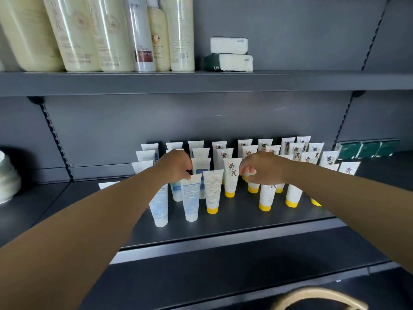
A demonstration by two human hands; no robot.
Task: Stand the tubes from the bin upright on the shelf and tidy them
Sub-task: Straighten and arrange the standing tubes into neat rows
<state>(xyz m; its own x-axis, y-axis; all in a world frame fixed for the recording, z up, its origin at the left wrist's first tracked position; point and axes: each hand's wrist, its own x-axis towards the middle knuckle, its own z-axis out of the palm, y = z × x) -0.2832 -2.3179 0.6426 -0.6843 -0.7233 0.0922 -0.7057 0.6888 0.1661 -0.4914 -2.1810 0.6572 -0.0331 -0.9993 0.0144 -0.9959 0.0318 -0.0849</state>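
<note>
Tubes (pixel 230 175) near shelf (pixel 223 233) edge; left hand (pixel 176 165), right hand (pixel 263 167) fingers pinch tube tops.

Dim, soft focus, bowed edges

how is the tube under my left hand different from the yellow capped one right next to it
The tube under the left hand has a white cap and blue print; the tube beside it has a yellow cap and dark print. The left hand pinches the first one's top edge; the second stands untouched. Both stand cap down on the shelf, white bodied, in the front row.
</note>
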